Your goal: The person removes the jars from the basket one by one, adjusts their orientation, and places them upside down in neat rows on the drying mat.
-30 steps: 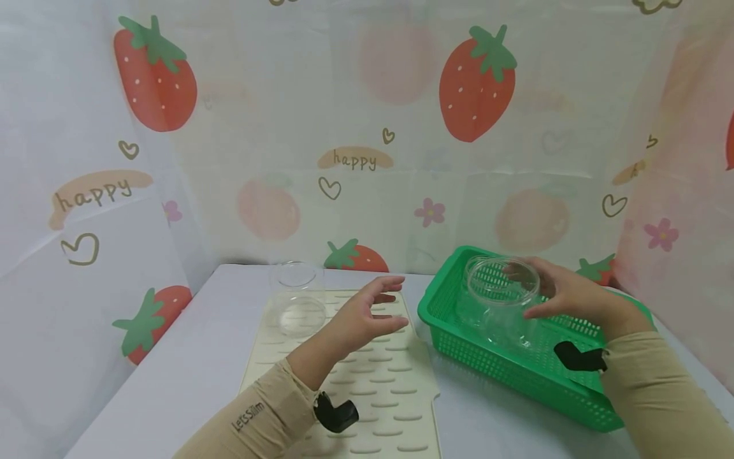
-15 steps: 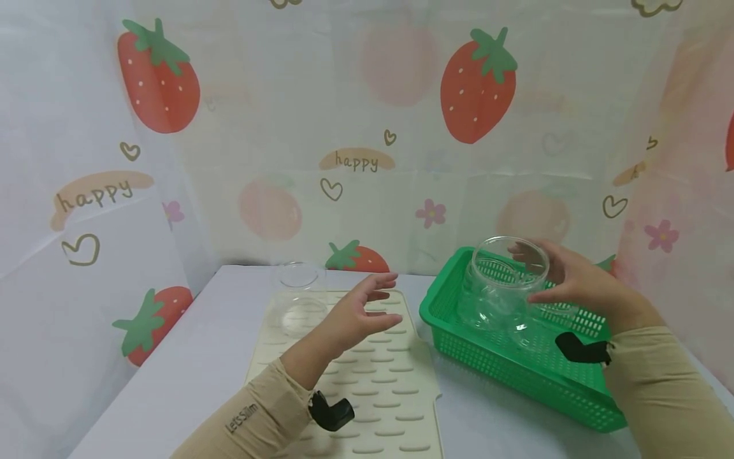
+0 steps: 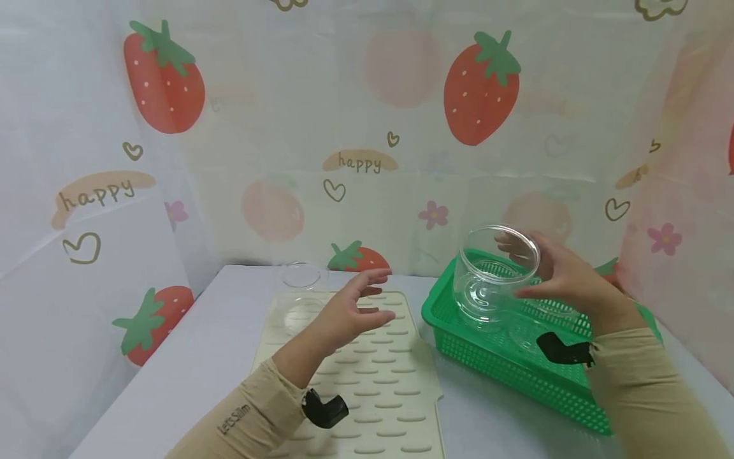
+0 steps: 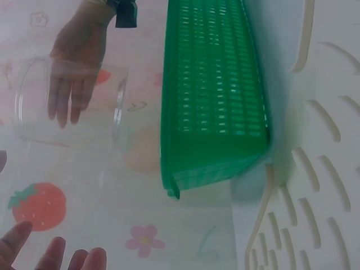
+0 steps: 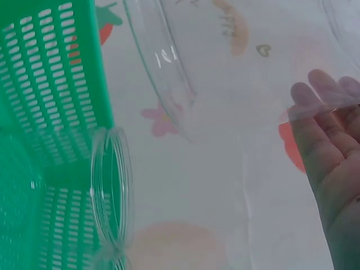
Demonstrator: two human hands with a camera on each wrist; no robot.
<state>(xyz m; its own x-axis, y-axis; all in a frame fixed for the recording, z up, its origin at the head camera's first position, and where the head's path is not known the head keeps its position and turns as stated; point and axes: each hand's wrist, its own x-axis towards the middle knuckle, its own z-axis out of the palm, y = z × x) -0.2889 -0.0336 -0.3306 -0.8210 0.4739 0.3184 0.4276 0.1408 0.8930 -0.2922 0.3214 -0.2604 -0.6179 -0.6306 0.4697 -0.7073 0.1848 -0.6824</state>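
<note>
My right hand (image 3: 564, 277) grips a clear round jar (image 3: 484, 280), thumb on its near side and fingers on the far side. In the head view the jar overlaps the back of the green basket (image 3: 518, 382), its rim raised above the basket's. The left wrist view shows that jar (image 4: 118, 107) beside the basket with my right hand behind its wall. My left hand (image 3: 346, 312) hovers over the cream mat (image 3: 367, 386), thumb and fingers spread, holding nothing. Another clear jar (image 3: 285, 299) stands at the mat's far left, partly behind my left hand.
More clear jars (image 5: 112, 191) sit in the basket, their rims showing in the right wrist view. The basket stands at an angle right of the mat on the white table (image 3: 166, 357). A strawberry-print curtain (image 3: 367, 83) hangs behind the table.
My right hand has raised the jar from among the others in the basket, then shifted it slightly left. The left hand has drifted a little left, still spread.
</note>
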